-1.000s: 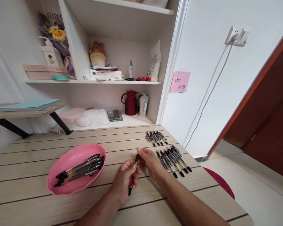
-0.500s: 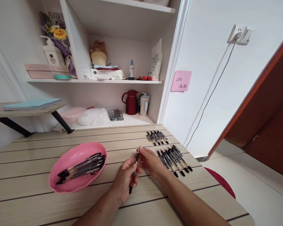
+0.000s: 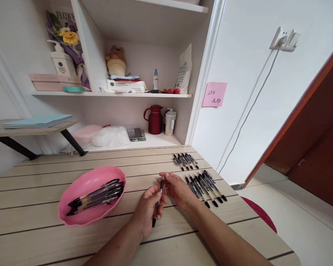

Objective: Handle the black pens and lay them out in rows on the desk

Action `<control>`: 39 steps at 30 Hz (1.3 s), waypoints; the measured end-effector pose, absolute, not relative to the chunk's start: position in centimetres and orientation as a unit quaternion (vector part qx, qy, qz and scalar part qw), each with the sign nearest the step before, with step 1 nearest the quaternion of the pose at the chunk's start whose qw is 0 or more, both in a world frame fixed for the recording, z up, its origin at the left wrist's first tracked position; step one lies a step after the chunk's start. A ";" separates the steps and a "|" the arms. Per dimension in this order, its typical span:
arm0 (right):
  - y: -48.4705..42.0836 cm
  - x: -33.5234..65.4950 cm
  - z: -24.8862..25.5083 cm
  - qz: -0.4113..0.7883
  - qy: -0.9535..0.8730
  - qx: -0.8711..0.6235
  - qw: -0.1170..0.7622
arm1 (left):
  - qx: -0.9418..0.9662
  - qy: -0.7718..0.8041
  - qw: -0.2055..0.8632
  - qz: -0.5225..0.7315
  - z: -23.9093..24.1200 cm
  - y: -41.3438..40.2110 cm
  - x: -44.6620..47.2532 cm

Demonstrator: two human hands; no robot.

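Note:
My left hand (image 3: pixel 148 212) is closed around the barrel of a black pen (image 3: pixel 158 201), which points up and away from me. My right hand (image 3: pixel 177 189) pinches the pen's upper end with its fingertips. Both hands rest low over the wooden slatted table (image 3: pixel 44 236). To the left stands a pink bowl (image 3: pixel 83 218) that holds several black pens (image 3: pixel 97 195). Right of my hands lies a row of several pens (image 3: pixel 205 186) side by side, and a second smaller row of pens (image 3: pixel 184 161) lies farther back.
Behind the table are shelves with a dark red jug (image 3: pixel 154 119), a cup (image 3: pixel 169 122), a plastic bag (image 3: pixel 110 136) and a pink box (image 3: pixel 84 133). A pink sticky note (image 3: pixel 214 94) hangs on the wall. At the right are a wall socket (image 3: pixel 284 38), a brown door (image 3: pixel 316 129) and a red stool (image 3: pixel 259 214).
Both hands have stayed on the pen almost in place. The view has shifted slightly; the right fingers have slid a little along the pen's top end.

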State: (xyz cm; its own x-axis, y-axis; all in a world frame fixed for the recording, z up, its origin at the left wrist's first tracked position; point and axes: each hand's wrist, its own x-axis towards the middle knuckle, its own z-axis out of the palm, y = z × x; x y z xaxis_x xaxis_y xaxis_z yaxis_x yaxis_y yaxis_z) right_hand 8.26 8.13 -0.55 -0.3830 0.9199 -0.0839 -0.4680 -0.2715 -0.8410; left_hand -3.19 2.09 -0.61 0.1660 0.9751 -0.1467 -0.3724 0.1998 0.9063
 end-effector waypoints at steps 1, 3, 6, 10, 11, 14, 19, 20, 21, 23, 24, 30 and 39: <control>8.1 8.3 -0.6 0.741 -0.379 -0.303 0.465 | 0.379 0.398 0.663 0.508 -0.6 2.1 -3.2; 8.2 8.3 -0.6 0.735 -0.385 -0.312 0.463 | 0.381 0.399 0.663 0.507 -0.6 2.1 -3.2; 8.2 8.4 -0.5 0.732 -0.384 -0.302 0.474 | 0.376 0.403 0.667 0.501 -0.5 2.0 -3.2; 8.1 8.4 -0.3 0.744 -0.371 -0.300 0.468 | 0.371 0.402 0.669 0.503 -0.5 2.0 -3.2; 8.0 8.3 -0.4 0.742 -0.376 -0.303 0.466 | 0.372 0.402 0.669 0.502 -0.5 2.1 -3.2; 8.1 8.1 -0.6 0.732 -0.391 -0.294 0.475 | 0.378 0.402 0.669 0.497 -0.6 2.1 -3.2; 9.3 8.7 -0.5 0.694 -0.354 -0.310 0.545 | 0.374 0.411 0.671 0.490 -0.5 2.1 -3.2; 9.9 9.1 -0.4 0.676 -0.354 -0.330 0.556 | 0.373 0.411 0.671 0.491 -0.5 2.1 -3.2; 10.6 9.7 -0.1 0.650 -0.364 -0.358 0.563 | 0.371 0.411 0.672 0.492 -0.5 2.1 -3.2; 12.2 11.3 0.5 0.565 -0.428 -0.435 0.555 | 0.366 0.411 0.674 0.493 -0.4 2.1 -3.2; 13.1 12.2 0.9 0.495 -0.481 -0.485 0.537 | 0.365 0.412 0.675 0.492 -0.4 2.1 -3.2; 17.0 16.0 2.2 0.263 -0.616 -0.626 0.400 | 0.364 0.416 0.674 0.490 -0.3 2.0 -3.2; 17.4 14.1 0.5 0.069 -0.711 -0.676 0.179 | 0.360 0.408 0.679 0.493 -0.6 2.2 -3.2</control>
State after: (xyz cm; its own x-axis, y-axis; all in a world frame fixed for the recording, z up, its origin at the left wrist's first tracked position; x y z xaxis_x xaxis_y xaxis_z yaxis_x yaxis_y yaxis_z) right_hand 14.08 17.38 0.53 -0.0219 0.9867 0.1612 0.9373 0.0764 -0.3400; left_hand -3.22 2.25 -0.61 0.1812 0.9629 -0.1998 -0.3747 0.2555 0.8912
